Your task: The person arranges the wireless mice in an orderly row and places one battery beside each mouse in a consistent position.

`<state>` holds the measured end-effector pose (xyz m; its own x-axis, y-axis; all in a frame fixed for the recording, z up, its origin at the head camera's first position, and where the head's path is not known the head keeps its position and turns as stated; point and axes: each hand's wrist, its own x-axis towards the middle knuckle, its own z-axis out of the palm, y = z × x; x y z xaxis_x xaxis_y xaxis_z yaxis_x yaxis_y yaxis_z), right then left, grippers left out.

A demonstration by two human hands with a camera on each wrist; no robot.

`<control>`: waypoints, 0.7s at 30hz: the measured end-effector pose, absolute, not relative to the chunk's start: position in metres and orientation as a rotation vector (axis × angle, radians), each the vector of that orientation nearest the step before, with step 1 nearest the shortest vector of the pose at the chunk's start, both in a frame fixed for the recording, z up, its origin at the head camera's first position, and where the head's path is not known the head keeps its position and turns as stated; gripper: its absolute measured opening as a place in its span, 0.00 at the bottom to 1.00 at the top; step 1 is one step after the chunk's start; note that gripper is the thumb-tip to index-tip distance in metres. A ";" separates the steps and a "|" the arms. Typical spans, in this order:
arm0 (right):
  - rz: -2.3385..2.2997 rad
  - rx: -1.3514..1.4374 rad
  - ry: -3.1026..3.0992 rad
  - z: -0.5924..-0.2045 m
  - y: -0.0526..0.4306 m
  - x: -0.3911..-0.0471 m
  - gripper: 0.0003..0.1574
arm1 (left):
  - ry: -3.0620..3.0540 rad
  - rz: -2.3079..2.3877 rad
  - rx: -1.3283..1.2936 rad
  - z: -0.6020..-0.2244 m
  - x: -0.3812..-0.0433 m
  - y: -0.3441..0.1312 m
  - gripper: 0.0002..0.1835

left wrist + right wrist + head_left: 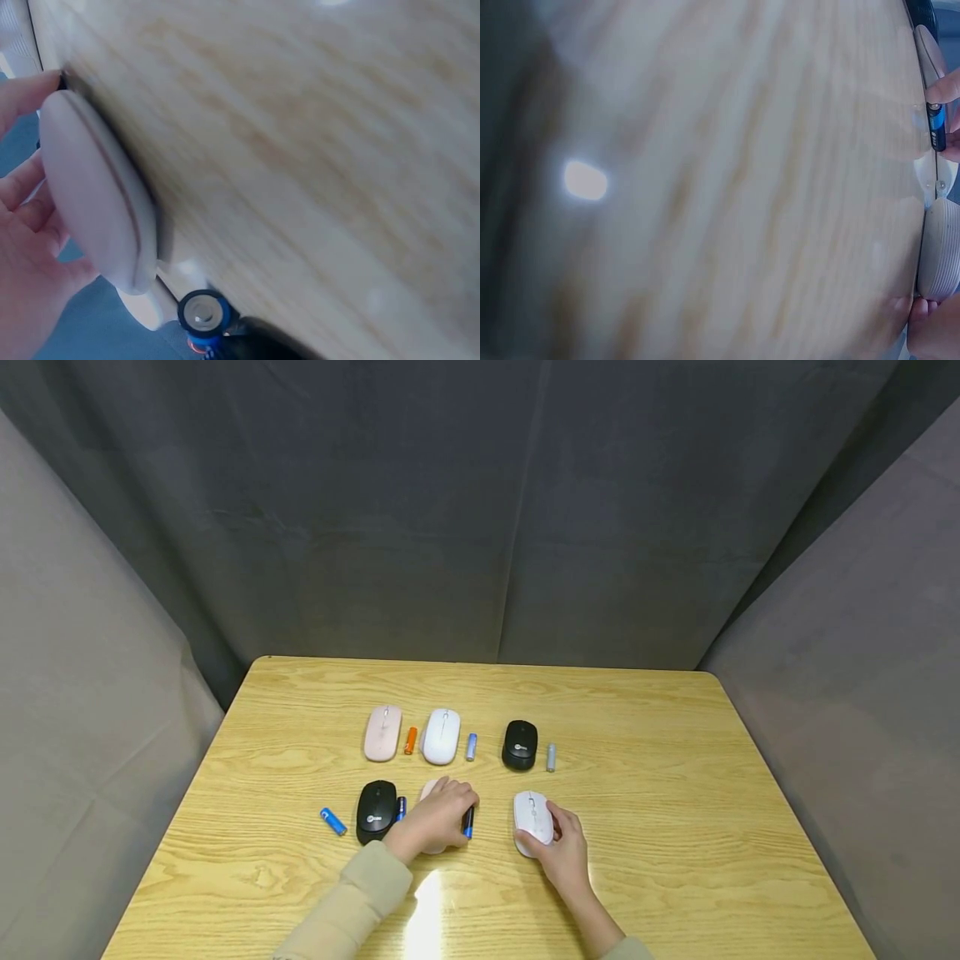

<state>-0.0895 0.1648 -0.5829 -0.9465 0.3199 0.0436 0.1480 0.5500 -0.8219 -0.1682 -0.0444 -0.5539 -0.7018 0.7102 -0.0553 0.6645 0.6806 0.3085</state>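
Note:
My left hand (438, 817) reaches over a pale pink mouse (429, 787) and pinches a black-and-blue battery (468, 822) by its ends, just right of that mouse. The right wrist view shows this battery (937, 127) between fingertip and thumb. In the left wrist view the hand (30, 262) is beyond the pink mouse (94, 195), which hides most of the battery. My right hand (564, 852) grips a white mouse (532, 817) by its sides on the table. The ribbed side of that mouse (941, 251) shows in the right wrist view.
Left of my left hand are a black mouse (376, 810), a blue battery (333, 821) and another blue battery (401, 807). Behind stand a pink mouse (383, 732), orange battery (410, 741), white mouse (441, 737), light blue battery (471, 747), black mouse (520, 744) and grey battery (551, 757).

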 end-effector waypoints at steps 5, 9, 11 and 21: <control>1.303 -0.310 -2.525 -0.585 0.163 -0.088 0.45 | 2.718 0.384 1.104 -0.553 -0.168 -0.044 0.25; 1.317 -0.328 -2.542 -0.584 0.163 -0.088 0.46 | 2.718 0.378 1.105 -0.553 -0.168 -0.045 0.25; 1.348 -0.365 -2.572 -0.583 0.164 -0.089 0.46 | 2.719 0.372 1.110 -0.553 -0.168 -0.045 0.25; 1.342 -0.386 -2.589 -0.582 0.164 -0.089 0.46 | 2.696 0.456 1.089 -0.544 -0.163 -0.050 0.32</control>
